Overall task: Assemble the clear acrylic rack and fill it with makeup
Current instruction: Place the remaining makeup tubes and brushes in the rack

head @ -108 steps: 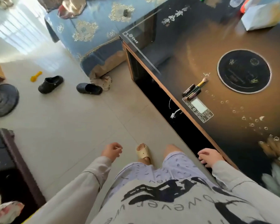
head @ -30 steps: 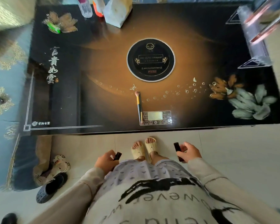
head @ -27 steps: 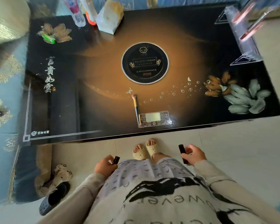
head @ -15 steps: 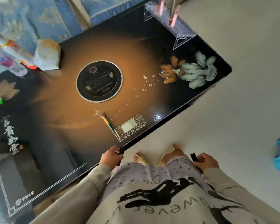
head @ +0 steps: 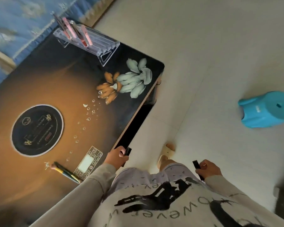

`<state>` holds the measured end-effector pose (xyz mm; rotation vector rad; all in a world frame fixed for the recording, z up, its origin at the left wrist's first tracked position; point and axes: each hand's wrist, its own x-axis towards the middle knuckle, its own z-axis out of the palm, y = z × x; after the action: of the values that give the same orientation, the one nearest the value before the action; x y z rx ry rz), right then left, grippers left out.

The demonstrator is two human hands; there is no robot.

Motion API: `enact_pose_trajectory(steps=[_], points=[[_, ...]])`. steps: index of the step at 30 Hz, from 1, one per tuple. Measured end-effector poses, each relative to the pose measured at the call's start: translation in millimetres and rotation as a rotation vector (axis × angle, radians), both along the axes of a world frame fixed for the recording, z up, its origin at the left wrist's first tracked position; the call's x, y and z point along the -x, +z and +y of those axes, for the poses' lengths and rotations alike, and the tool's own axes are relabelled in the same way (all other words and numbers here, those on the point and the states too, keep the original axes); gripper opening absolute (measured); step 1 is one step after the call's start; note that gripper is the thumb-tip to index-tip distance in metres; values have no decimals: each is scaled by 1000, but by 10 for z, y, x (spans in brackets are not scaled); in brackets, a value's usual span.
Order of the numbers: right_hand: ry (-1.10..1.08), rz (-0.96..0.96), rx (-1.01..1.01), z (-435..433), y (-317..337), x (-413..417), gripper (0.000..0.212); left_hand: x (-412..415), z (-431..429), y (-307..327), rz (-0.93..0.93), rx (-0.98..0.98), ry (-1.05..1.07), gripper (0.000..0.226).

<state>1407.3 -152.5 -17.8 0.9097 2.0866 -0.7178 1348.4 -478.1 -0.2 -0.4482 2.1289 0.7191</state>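
Observation:
The clear acrylic rack [head: 103, 46] stands at the far corner of the dark glass table [head: 44, 89], with several pink and silver makeup sticks [head: 84, 35] leaning in it. My left hand [head: 117, 157] is closed around a small black makeup tube [head: 127, 151] at the table's near edge. My right hand [head: 207, 168] grips another black tube [head: 196, 164] over the floor beside my hip. A makeup brush [head: 65, 172] with a green and yellow handle lies on the table by the printed control panel [head: 88, 163], to the left of my left hand.
A blue plastic stool [head: 267, 108] lies on the tiled floor to the right. A blue patterned sofa [head: 23, 22] runs behind the table. A round black hob ring [head: 37, 130] is set in the tabletop. My sandalled foot [head: 166, 152] stands near the table's edge.
My view has swung right and I have stepped along the table, so the rack sits nearer. Both hands keep their black tubes; a second ago they held the same ones.

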Motion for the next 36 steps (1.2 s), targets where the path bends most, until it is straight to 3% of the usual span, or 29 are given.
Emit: enact_pose_trajectory(steps=[17, 25, 28, 31, 36], points=[[-313, 177, 180, 1418, 15, 1368, 15, 1216, 1400, -149, -79, 57, -141, 11], [-344, 88, 165, 1879, -115, 2055, 15, 2418, 2089, -171, -42, -4, -142, 24], [-376, 52, 148, 2087, -126, 2416, 14, 2963, 2332, -172, -25, -11, -161, 8], [-365, 25, 115, 2293, -125, 2768, 13, 3465, 2551, -155, -17, 14, -164, 27], [-196, -82, -11, 2594, -51, 3428, 29, 4160, 2840, -78, 3, 5, -109, 28]])
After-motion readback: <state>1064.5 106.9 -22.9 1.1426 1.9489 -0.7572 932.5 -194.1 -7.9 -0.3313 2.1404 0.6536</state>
